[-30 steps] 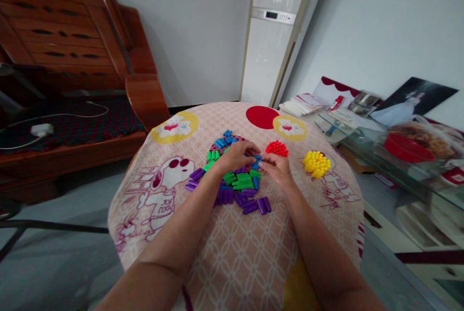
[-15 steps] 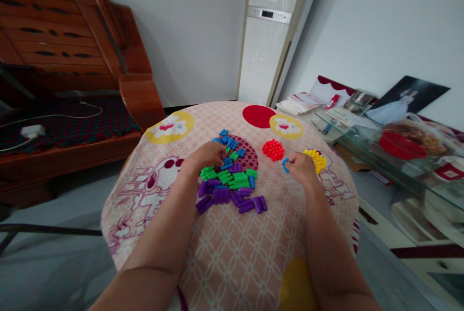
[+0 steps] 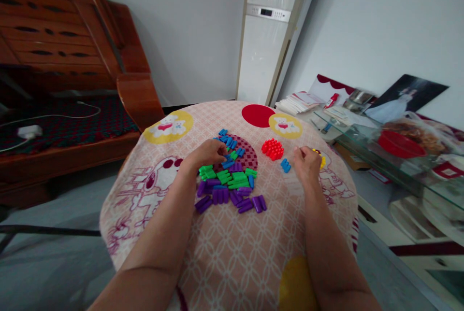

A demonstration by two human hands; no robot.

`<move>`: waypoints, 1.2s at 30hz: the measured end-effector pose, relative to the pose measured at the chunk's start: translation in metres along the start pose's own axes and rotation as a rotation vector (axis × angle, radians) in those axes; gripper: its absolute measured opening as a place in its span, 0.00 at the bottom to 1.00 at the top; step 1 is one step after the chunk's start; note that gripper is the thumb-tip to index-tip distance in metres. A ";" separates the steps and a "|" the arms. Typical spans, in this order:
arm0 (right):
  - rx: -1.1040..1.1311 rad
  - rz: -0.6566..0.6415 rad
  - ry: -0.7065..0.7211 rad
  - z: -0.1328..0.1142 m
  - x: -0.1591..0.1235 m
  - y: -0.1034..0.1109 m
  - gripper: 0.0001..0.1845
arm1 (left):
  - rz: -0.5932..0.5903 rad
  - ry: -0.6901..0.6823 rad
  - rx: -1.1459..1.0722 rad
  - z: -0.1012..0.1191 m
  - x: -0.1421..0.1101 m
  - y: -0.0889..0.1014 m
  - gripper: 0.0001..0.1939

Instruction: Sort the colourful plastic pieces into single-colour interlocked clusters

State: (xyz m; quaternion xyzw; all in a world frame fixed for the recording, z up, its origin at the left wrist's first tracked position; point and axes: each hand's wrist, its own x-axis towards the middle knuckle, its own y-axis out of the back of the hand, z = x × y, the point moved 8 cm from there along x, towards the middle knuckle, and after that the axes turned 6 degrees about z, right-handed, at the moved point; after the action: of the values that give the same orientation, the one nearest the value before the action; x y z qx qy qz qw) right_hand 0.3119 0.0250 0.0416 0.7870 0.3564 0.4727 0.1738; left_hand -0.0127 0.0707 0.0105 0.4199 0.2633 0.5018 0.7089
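My left hand (image 3: 213,152) is over the left side of a pile of small plastic blocks, fingers curled down among the blue blocks (image 3: 228,141); whatever its fingertips pinch is hidden. Green blocks (image 3: 238,180) and purple blocks (image 3: 221,196) lie nearer to me in the same pile. On the right, my right hand (image 3: 306,160) is closed above the cloth, with nothing visible in its fingers. Just left of it rests a small group of blue blocks (image 3: 285,165). A red block cluster (image 3: 272,149) sits farther back, and a yellow cluster (image 3: 323,160) is partly covered by my right hand.
A patterned cloth (image 3: 232,258) covers the round table. To the right stands a glass-shelved cabinet (image 3: 362,144) bearing papers, a red bowl (image 3: 401,145) and a photo (image 3: 406,98). A wooden bench (image 3: 136,93) is at the left, a tall white appliance (image 3: 263,55) behind.
My right hand has let go of the blue block, which now lies on the cloth, and has moved slightly right and up. My left hand has barely shifted among the blue blocks.
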 end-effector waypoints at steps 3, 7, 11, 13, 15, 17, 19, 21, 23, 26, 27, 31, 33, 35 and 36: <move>0.222 -0.051 0.048 -0.024 -0.009 -0.006 0.18 | 0.062 -0.049 -0.130 0.013 0.002 0.004 0.08; 0.498 -0.334 0.119 -0.069 -0.034 -0.032 0.15 | 0.118 -0.116 -0.265 0.036 0.007 -0.001 0.09; 0.606 -0.462 0.150 -0.090 -0.053 -0.049 0.13 | 0.109 -0.190 -0.295 0.055 0.009 -0.014 0.07; 0.645 -0.500 0.128 -0.090 -0.057 -0.055 0.11 | 0.105 -0.213 -0.307 0.060 0.009 -0.017 0.06; 0.690 -0.551 0.064 -0.087 -0.059 -0.061 0.09 | 0.105 -0.216 -0.309 0.062 0.008 -0.019 0.05; 0.731 -0.618 -0.035 -0.082 -0.061 -0.067 0.08 | 0.109 -0.219 -0.294 0.065 0.008 -0.019 0.05; 0.738 -0.669 -0.139 -0.078 -0.063 -0.070 0.09 | 0.113 -0.226 -0.280 0.068 0.007 -0.020 0.05; 0.711 -0.700 -0.215 -0.074 -0.063 -0.071 0.09 | 0.114 -0.235 -0.288 0.072 0.007 -0.022 0.05; 0.679 -0.719 -0.255 -0.072 -0.062 -0.068 0.09 | 0.113 -0.236 -0.326 0.077 0.007 -0.026 0.04; 0.657 -0.709 -0.264 -0.066 -0.054 -0.058 0.09 | 0.118 -0.247 -0.376 0.082 0.008 -0.031 0.06; 0.648 -0.686 -0.264 -0.062 -0.050 -0.053 0.09 | 0.128 -0.254 -0.378 0.083 0.008 -0.030 0.07; 0.510 -0.547 -0.282 -0.037 -0.031 -0.029 0.05 | 0.214 -0.270 -0.361 0.079 0.009 -0.020 0.10; 0.373 -0.497 -0.313 -0.022 -0.025 -0.020 0.02 | 0.243 -0.247 -0.366 0.072 0.009 -0.013 0.10; 0.231 -0.478 -0.339 -0.011 -0.022 -0.016 0.01 | 0.251 -0.216 -0.373 0.065 0.010 -0.008 0.11; 0.169 -0.480 -0.343 -0.007 -0.022 -0.016 0.02 | 0.250 -0.203 -0.373 0.061 0.010 -0.006 0.11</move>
State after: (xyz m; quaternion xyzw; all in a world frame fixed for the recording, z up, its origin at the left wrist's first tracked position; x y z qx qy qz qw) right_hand 0.2931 0.0194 0.0218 0.7604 0.5356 0.2470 0.2718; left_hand 0.0423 0.0588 0.0369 0.3594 0.0395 0.5805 0.7296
